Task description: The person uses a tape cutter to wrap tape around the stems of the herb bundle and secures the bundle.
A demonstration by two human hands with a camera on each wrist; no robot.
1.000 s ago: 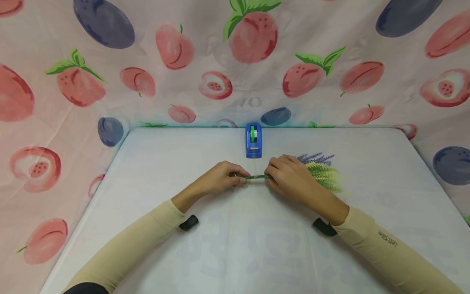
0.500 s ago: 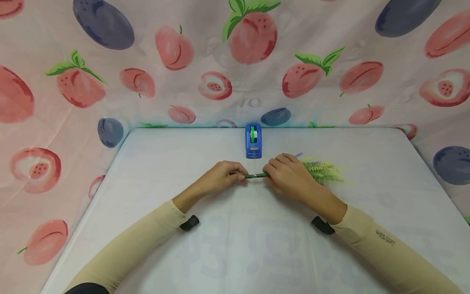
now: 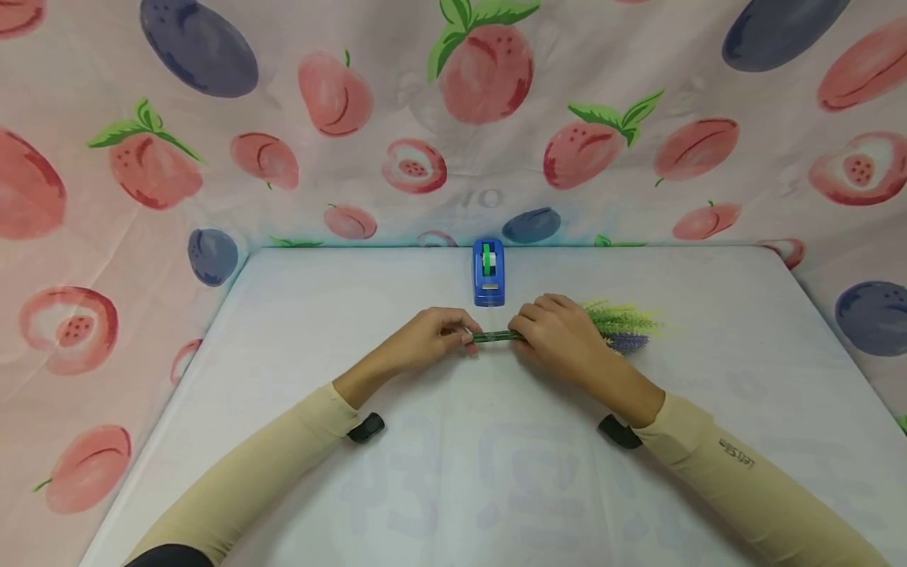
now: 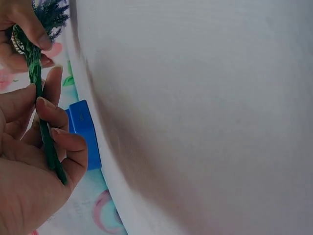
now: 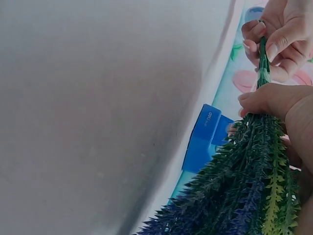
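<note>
A bunch of artificial flower sprigs (image 3: 623, 319), yellow-green and purple, lies level between both hands, its heads pointing right. My left hand (image 3: 434, 340) pinches the thin green stems (image 3: 496, 336) near their ends. In the left wrist view the stem ends (image 4: 49, 147) cross that palm, between thumb and curled fingers. My right hand (image 3: 560, 337) grips the bunch just below the heads and hides part of it. Shiny clear tape (image 5: 263, 76) sits round the stems between the hands in the right wrist view. Dark green and purple heads (image 5: 230, 181) fan out below the right thumb.
A blue tape dispenser (image 3: 489, 273) with a green-cored roll stands at the table's far edge, just beyond the hands. A white cloth covers the table (image 3: 439, 472). Behind it hangs a fruit-print curtain (image 3: 496, 157).
The bunch has turned about its length: purple heads once at the far side are gone from there, and purple now shows at the near side. Both hands stay almost in place.
</note>
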